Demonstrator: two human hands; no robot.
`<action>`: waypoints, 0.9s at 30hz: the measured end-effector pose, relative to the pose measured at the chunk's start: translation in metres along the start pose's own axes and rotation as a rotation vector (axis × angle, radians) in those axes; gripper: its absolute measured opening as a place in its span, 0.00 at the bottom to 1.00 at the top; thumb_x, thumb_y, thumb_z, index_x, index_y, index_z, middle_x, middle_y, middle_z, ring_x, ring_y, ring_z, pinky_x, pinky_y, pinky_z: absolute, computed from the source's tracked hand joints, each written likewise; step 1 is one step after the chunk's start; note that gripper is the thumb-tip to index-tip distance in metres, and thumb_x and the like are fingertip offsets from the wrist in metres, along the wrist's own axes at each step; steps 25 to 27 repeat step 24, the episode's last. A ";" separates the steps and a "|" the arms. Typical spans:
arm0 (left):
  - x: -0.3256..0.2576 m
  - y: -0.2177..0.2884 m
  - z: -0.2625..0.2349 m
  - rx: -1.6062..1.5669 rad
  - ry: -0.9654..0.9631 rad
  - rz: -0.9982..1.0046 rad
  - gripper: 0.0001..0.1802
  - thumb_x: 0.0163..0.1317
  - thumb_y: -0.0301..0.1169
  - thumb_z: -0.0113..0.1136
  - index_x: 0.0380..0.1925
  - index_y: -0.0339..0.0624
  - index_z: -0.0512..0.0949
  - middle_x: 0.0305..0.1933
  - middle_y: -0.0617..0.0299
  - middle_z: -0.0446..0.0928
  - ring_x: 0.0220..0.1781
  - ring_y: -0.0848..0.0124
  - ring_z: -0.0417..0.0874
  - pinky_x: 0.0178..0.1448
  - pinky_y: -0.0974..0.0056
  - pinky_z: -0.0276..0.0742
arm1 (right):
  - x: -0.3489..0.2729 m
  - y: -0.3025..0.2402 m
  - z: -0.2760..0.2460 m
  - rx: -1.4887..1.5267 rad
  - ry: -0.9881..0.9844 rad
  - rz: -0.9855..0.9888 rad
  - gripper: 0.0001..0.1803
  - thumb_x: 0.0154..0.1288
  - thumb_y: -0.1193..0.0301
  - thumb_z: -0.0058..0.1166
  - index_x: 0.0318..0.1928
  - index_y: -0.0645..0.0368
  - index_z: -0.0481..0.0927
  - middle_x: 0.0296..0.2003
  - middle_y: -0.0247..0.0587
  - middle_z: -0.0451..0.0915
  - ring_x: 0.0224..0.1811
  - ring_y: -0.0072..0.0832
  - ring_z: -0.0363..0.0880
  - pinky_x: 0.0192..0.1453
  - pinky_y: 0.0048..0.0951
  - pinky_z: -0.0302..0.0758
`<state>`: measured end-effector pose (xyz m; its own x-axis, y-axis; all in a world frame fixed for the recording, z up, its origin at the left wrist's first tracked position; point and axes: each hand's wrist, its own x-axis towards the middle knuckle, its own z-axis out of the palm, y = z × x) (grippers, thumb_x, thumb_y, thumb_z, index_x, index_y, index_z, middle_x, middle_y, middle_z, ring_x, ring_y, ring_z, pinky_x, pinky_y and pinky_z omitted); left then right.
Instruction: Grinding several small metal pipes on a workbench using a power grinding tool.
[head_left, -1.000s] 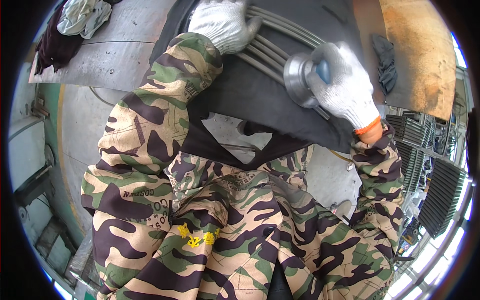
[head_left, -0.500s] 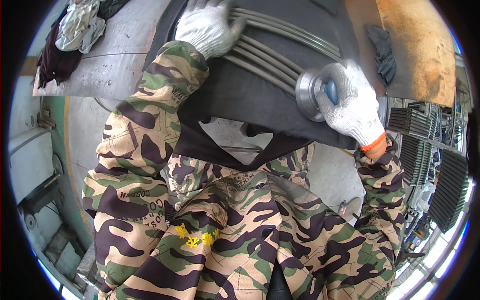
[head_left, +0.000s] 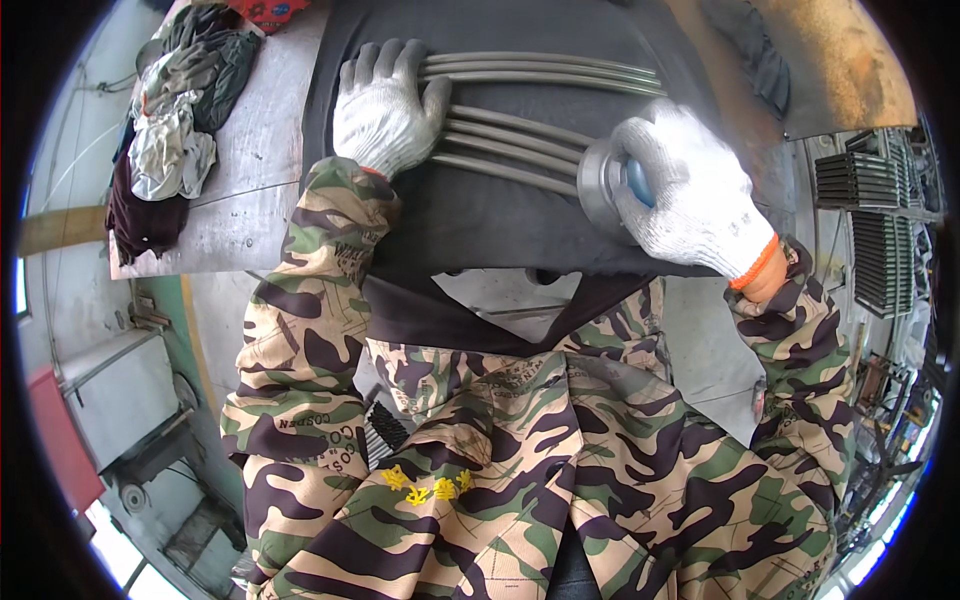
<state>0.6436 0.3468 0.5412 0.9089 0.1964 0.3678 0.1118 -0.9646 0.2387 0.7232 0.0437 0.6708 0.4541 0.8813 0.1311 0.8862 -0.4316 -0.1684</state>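
Note:
Several thin grey metal rods (head_left: 520, 130) lie side by side on a dark mat (head_left: 500, 220) spread over a metal workbench. My left hand (head_left: 385, 110), in a white knit glove, presses flat on the left ends of the rods. My right hand (head_left: 695, 190), also gloved, grips a round grey power tool with a blue part (head_left: 608, 182), its disc against the right part of the nearer rods. Both sleeves are camouflage patterned.
A heap of rags and cloths (head_left: 170, 130) lies on the bench (head_left: 230, 220) at the left. A rusty brown sheet (head_left: 840, 60) sits at the far right with a dark glove (head_left: 745, 45) beside it. Stacked metal grilles (head_left: 880, 230) stand to the right.
The view has shifted so bench and rods sit more centred. My right hand with the tool has moved down along the rods; my left hand stays pressed on their left ends.

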 end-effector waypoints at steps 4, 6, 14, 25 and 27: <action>-0.008 -0.003 -0.017 0.035 -0.066 -0.022 0.29 0.74 0.46 0.55 0.68 0.39 0.74 0.71 0.45 0.75 0.73 0.43 0.72 0.79 0.43 0.61 | 0.009 -0.008 0.001 0.027 0.022 -0.056 0.13 0.58 0.71 0.66 0.44 0.56 0.82 0.40 0.46 0.82 0.44 0.48 0.83 0.48 0.44 0.83; -0.013 -0.007 -0.019 0.060 -0.059 -0.021 0.30 0.74 0.46 0.54 0.68 0.40 0.74 0.71 0.45 0.74 0.74 0.43 0.71 0.80 0.43 0.60 | 0.013 -0.013 0.004 0.024 0.044 -0.074 0.13 0.58 0.71 0.66 0.45 0.57 0.83 0.40 0.46 0.82 0.44 0.48 0.84 0.49 0.44 0.83; -0.008 0.002 -0.004 -0.009 -0.066 0.015 0.30 0.73 0.45 0.55 0.70 0.40 0.73 0.71 0.45 0.74 0.73 0.43 0.71 0.79 0.42 0.60 | 0.018 -0.007 0.010 -0.018 0.032 -0.044 0.11 0.60 0.71 0.65 0.44 0.56 0.83 0.39 0.46 0.82 0.43 0.48 0.84 0.47 0.44 0.83; -0.016 0.005 -0.014 0.066 0.187 0.097 0.26 0.62 0.42 0.63 0.58 0.42 0.78 0.54 0.54 0.78 0.59 0.53 0.76 0.66 0.46 0.70 | 0.047 -0.021 0.021 -0.006 0.046 -0.098 0.17 0.59 0.65 0.68 0.48 0.53 0.82 0.39 0.47 0.81 0.45 0.47 0.84 0.51 0.42 0.83; -0.016 0.005 -0.014 0.066 0.187 0.097 0.26 0.62 0.42 0.63 0.58 0.42 0.78 0.54 0.54 0.78 0.59 0.53 0.76 0.66 0.46 0.70 | 0.047 -0.021 0.021 -0.006 0.046 -0.098 0.17 0.59 0.65 0.68 0.48 0.53 0.82 0.39 0.47 0.81 0.45 0.47 0.84 0.51 0.42 0.83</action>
